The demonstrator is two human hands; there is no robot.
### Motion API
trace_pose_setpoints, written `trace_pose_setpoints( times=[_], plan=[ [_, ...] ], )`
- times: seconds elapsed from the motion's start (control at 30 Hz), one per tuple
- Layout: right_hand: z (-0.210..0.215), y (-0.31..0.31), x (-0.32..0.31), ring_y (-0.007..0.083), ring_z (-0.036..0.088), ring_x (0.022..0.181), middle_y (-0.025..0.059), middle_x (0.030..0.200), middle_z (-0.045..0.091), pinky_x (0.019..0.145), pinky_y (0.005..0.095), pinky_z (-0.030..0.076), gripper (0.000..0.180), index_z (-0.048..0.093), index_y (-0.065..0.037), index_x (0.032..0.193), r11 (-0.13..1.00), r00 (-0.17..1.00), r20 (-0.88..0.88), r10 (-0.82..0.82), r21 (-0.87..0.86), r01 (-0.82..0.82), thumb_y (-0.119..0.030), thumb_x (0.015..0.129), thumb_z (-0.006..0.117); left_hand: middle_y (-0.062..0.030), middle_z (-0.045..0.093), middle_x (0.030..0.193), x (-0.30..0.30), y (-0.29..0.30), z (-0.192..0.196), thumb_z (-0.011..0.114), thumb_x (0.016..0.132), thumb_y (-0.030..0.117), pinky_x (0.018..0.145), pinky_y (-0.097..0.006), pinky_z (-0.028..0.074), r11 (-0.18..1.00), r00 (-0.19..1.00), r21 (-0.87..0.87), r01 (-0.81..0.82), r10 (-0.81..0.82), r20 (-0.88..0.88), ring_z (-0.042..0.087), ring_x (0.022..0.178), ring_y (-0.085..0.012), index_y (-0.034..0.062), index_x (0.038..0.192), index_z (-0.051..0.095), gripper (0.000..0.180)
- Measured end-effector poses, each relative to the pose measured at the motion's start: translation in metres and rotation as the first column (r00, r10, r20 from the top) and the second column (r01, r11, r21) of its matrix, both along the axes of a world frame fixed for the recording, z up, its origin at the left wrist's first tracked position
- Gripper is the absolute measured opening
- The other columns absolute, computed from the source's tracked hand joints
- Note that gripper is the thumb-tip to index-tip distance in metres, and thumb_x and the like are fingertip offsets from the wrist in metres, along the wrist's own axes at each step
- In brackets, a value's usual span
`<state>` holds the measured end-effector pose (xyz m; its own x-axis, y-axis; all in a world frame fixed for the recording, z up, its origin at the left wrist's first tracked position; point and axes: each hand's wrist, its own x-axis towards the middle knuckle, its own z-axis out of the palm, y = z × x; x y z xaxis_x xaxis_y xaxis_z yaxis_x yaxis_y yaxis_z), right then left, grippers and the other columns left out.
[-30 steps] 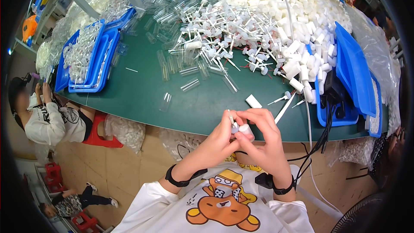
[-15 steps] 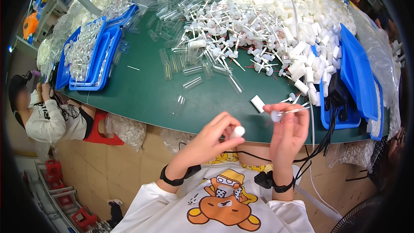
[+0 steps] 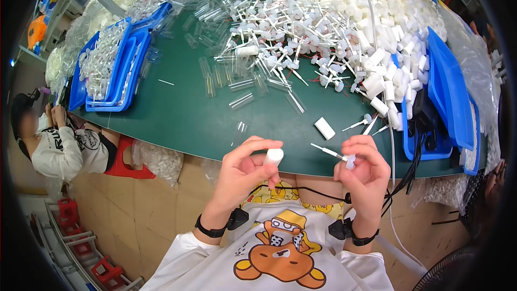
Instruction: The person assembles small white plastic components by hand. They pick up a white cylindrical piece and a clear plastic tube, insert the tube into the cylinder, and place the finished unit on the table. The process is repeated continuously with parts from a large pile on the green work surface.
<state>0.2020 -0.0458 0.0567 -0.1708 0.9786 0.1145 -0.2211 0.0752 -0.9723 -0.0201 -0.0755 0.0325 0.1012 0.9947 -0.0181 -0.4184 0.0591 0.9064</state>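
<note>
My left hand (image 3: 239, 171) is closed around a short white cylinder (image 3: 273, 156), its end sticking up between thumb and fingers. To the right, my right hand (image 3: 369, 170) pinches a thin white stem with a translucent disc (image 3: 350, 161) at its base. The stem's tip points left, toward the cylinder, and the two parts are apart. Just beyond my hands a loose white cylinder (image 3: 325, 128) lies on the green table (image 3: 183, 113). Several similar stemmed pieces (image 3: 356, 124) lie near the right hand.
Piles of stemmed pieces (image 3: 296, 32), white cylinders (image 3: 401, 70) and clear tubes (image 3: 215, 27) cover the table's far side. Blue trays stand at left (image 3: 129, 75) and right (image 3: 449, 97). Black cables (image 3: 416, 156) hang over the right edge. Another person (image 3: 64, 145) sits at the left.
My left hand has moved left, tipping the cylinder upright. The right hand has turned the stemmed piece, so its stem now points left instead of right.
</note>
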Motion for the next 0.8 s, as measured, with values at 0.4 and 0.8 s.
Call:
trace_pose_setpoints(
  times=[0.4,0.8],
  plan=[
    [0.000,-0.005,0.004,0.0244,0.058,0.096,0.0178,0.105,0.055,0.081,0.0341,0.051,0.032,0.060,0.009,0.105,0.979,0.958,-0.201,0.206,0.037,-0.202,0.008,0.073,0.065,-0.0107,0.053,0.103,0.011,0.000,0.021,0.063,0.077,-0.007,0.070,-0.030,0.053,1.000,0.989,0.027,0.000,0.004,-0.145,0.062,0.085,-0.0212,-0.0025,0.116,0.050,0.041],
    [0.007,-0.010,-0.006,0.0248,0.059,0.095,0.0175,0.103,0.059,0.084,0.0356,0.046,0.030,0.058,0.009,0.109,0.965,0.954,-0.174,0.245,-0.050,-0.258,0.006,0.079,0.059,-0.0150,0.055,0.115,0.013,-0.005,0.017,0.048,0.091,0.002,0.082,-0.031,0.047,0.981,0.979,0.055,0.184,-0.188,0.076,0.056,0.094,-0.0161,0.0006,0.124,0.040,0.034]
  ],
)
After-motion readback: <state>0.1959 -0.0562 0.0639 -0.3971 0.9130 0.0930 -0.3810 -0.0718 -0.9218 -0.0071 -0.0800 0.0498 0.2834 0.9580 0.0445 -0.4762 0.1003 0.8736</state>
